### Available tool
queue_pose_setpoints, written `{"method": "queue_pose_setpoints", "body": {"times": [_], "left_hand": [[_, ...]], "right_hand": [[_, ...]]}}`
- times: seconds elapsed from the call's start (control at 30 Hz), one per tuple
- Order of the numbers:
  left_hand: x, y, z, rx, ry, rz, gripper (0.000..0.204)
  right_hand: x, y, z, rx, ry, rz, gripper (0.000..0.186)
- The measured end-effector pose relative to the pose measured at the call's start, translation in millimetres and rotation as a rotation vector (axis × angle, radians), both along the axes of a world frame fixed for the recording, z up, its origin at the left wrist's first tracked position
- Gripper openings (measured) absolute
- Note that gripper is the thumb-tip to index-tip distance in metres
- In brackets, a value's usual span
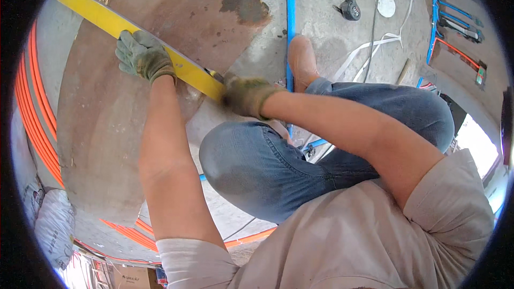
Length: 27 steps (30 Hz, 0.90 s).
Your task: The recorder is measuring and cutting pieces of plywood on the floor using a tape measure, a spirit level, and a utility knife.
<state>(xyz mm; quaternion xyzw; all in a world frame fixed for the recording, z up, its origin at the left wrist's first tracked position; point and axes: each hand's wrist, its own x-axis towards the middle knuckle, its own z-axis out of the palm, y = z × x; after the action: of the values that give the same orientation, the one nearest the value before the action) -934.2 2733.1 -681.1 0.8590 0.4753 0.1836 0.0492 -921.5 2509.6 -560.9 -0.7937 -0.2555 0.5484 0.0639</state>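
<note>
Yellow level [193, 75] clamped under the outstretched left hand [143, 56], right hand [246, 96] blurred at its near end, grip unclear

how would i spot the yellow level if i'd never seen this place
Find the large brown sheet on the left. Slanting down to the right over its upper part is the yellow level, with the gloved left hand on it. It is a straight, flat-faced yellow bar, broader than any of the orange pipes farther left or the blue pipe to the right.
</note>
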Motion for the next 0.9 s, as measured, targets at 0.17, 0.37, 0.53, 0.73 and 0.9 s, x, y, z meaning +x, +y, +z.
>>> {"method": "queue_pose_setpoints", "body": {"times": [0.17, 0.37, 0.53, 0.73, 0.9], "left_hand": [[-1, -2, -1, -0.04, -0.003, -0.002, 0.038], [3, 2, 4, -0.025, 0.033, 0.062, 0.036], [-1, -1, 0, 0.028, 0.058, 0.049, 0.042], [4, -8, 6, 0.039, -0.026, 0.057, 0.054], [1, -6, 23, -0.236, -0.032, 0.115, 0.071]], "right_hand": [[-17, -41, -1, -0.095, 0.056, -0.001, 0.037], [0, -42, 9, 0.003, -0.052, 0.118, 0.034], [118, 10, 12, 0.292, -0.296, 0.77, 0.028], [222, -80, 22, 0.168, -0.618, 0.28, 0.039], [224, -164, -25, -0.067, -0.827, 0.119, 0.041]]}}
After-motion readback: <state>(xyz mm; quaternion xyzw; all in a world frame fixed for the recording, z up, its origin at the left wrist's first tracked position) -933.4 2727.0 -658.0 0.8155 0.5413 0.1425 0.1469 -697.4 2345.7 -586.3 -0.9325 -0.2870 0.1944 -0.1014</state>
